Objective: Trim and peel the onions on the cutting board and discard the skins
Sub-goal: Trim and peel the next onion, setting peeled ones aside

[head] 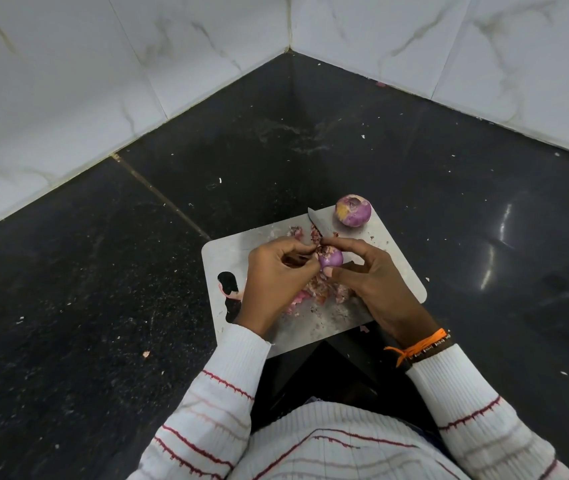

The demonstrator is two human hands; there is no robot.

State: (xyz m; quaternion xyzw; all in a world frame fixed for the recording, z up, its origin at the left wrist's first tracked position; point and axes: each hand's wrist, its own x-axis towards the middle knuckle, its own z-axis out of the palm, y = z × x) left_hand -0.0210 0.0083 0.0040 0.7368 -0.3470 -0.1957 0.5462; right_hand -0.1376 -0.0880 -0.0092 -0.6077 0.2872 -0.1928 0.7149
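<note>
— What's the place like from where you stand?

— A black speckled stone counter (103, 271) running into a corner, with white marble-look wall tiles (68, 81) on both sides. Pale crumbs and flecks lie scattered over the dark stone.

— And what sits on it?

— A steel cutting board (394, 268), set at an angle at the counter's near edge, one near corner hanging just over it. It has a handle cut-out near its left edge.

— The person?

— Sleeves of a white ribbed jumper with red stripes, and an orange thread band (418, 344) on the right wrist. Both hands are raised over the middle of the board.

— Holding what?

— A small purple onion (331, 259), mostly bare already. The right hand (376, 282) grasps it between curled fingers and thumb. The left hand (276, 275) pinches at the ragged skin on the onion's top end.

— Anything else on the board?

— A second peeled onion (352, 210) at the far right corner, well clear of the hands. A knife (318, 224) lies just beside it, tip towards the far edge, its handle hidden under the right hand. A heap of pinkish onion skins (317, 292) lies beneath the hands.
</note>
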